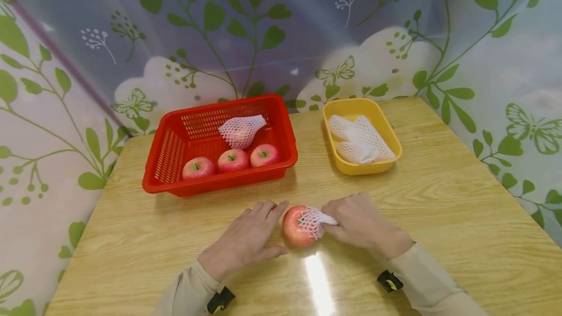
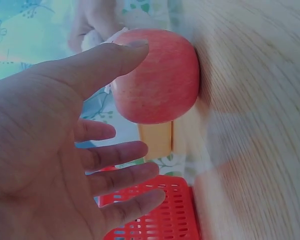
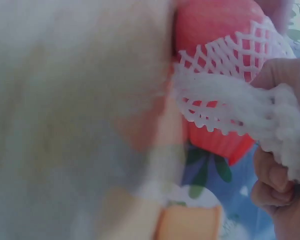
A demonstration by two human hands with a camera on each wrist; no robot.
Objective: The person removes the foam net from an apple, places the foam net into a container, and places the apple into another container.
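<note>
A red apple (image 1: 297, 227) sits on the table between the two hands, with a white foam net sleeve (image 1: 312, 222) over its right side only. My right hand (image 1: 357, 221) grips the bunched end of that sleeve; in the right wrist view the foam net (image 3: 230, 102) stretches from the apple (image 3: 215, 25) into the curled fingers (image 3: 272, 175). My left hand (image 1: 248, 238) lies just left of the apple, its fingers spread and relaxed. In the left wrist view the left thumb (image 2: 115, 57) overlaps the bare side of the apple (image 2: 160, 80), and the palm holds nothing.
Behind the left hand stands a red basket (image 1: 228, 178) with three bare apples (image 1: 233, 160) and one apple in a foam net (image 1: 241, 131). A yellow bin (image 1: 366, 167) at the back right holds several white foam nets (image 1: 364, 135). A patterned cloth (image 1: 263, 48) hangs behind the table (image 1: 443, 199).
</note>
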